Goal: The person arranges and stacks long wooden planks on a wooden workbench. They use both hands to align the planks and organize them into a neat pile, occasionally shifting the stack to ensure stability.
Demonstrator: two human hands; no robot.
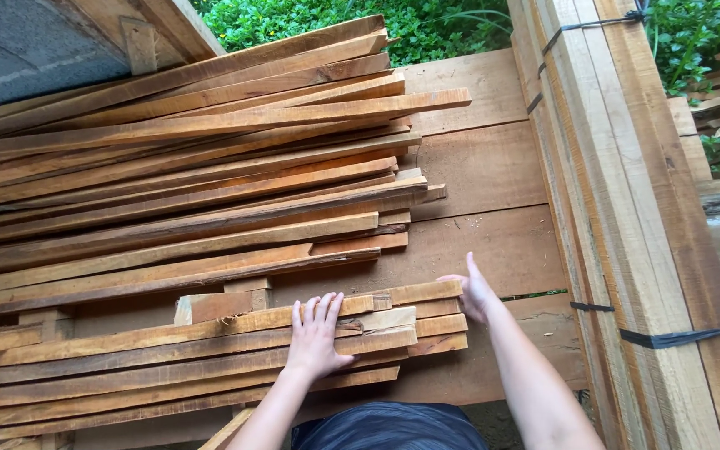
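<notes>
A low stack of thin reddish-brown wooden slats (210, 358), rough-sawn with uneven ends, is laid on a plank platform (493, 250); it is pressed by the left hand (317, 337), fingers spread flat, while its ends are met by the open-palmed right hand (475, 293)

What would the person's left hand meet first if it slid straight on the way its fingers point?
Probably the short wood block just beyond the left hand, then the larger slat pile; depth is unclear.

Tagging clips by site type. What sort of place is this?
Likely an outdoor timber yard or woodworking spot. Loose wooden slats lie piled on a plank platform, strapped lumber bundles stand alongside, and green foliage grows behind.
</notes>
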